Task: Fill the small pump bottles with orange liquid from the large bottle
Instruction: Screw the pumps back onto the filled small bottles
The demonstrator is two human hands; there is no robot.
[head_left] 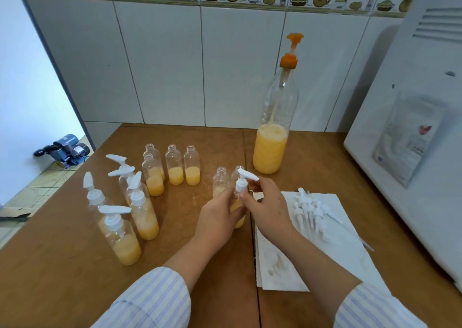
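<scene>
Striped sleeves (150, 300) fill the bottom of the frame, both forearms reaching up to centre. Brown worktop (62, 265) spans the lower half; white appliance (412, 152) stands at right edge, tiled wall (162, 65) behind. Large bottle (272, 132) stands upper right of centre, orange pump on top, orange liquid in its lower third. White paper towel (282, 257) lies lower right with a heap of loose white pump heads (312, 212) on its upper part. Left of centre, five capped pump bottles (125, 237) stand clustered, part filled with orange. Above them, four open small bottles (175, 165), also part filled. Two more open small bottles sit just behind the hands, one at (221, 181). At centre, left hand (217, 220) is wrapped closed around the body of a small pump bottle (238, 221) standing on the worktop. Right hand (265, 202) has its fingertips pinched closed on that bottle's white pump cap (242, 182). Blue motor-like device (65, 150) on the floor, mid left.
</scene>
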